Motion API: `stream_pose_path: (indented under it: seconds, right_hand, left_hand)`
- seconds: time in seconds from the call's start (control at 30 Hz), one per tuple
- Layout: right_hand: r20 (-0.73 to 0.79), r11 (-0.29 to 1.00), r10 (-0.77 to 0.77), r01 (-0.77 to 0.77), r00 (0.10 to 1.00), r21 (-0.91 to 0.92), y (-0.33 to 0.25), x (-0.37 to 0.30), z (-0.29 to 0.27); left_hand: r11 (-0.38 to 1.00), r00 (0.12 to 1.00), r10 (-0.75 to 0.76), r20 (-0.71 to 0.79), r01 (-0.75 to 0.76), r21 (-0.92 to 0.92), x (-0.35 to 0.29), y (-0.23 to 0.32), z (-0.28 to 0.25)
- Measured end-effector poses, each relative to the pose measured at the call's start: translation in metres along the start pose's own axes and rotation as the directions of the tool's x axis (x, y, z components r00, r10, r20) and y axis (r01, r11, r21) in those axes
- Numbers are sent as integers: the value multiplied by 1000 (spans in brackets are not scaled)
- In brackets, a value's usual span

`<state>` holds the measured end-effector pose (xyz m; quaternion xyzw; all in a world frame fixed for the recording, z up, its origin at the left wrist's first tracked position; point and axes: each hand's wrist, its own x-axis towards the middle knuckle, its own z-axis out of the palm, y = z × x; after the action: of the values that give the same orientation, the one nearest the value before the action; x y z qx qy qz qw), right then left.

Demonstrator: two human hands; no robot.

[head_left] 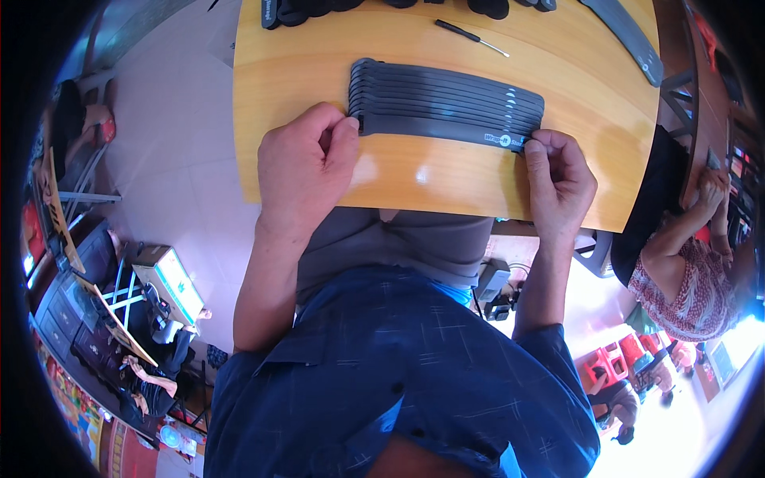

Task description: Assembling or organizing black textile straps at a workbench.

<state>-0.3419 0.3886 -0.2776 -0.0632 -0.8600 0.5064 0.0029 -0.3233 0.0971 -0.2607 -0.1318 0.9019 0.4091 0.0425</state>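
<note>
A row of several dark grey storage straps (pixel 446 99) lies overlapped on the wooden table (pixel 319 48), fanned like slats with looped ends at the left. The nearest strap (pixel 430 130) shows its full face with pale printing near its right end. My left hand (pixel 307 163) is closed, thumb and forefinger pinching that strap's left end by a small dark buckle. My right hand (pixel 558 175) pinches the strap's right end between thumb and curled fingers. The strap is stretched straight between both hands, along the near side of the row.
A small screwdriver (pixel 472 37) with a black handle lies beyond the straps. More black straps (pixel 382 6) are bunched at the far edge, and a single long strap (pixel 625 36) lies far right. Co-workers sit at both sides, one in a patterned red top (pixel 685 279).
</note>
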Motion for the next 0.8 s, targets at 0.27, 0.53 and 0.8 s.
stream_pose_path:
  seconds: [0.27, 0.53, 0.8]
  right_hand:
    - [-5, 1000, -8, 8, 1000, -16, -1, 0, 1]
    - [-9, 998, -25, 24, 1000, -66, -6, 1, 1]
    - [7, 996, -17, 18, 1000, -87, -6, 2, 0]
  left_hand:
    - [1000, 1000, 6, -5, -6, 13, 0, 1, 0]
    - [998, 998, 54, -24, -54, -22, -2, -4, 2]
    - [999, 1000, 10, 3, -10, 32, -1, 1, -1]
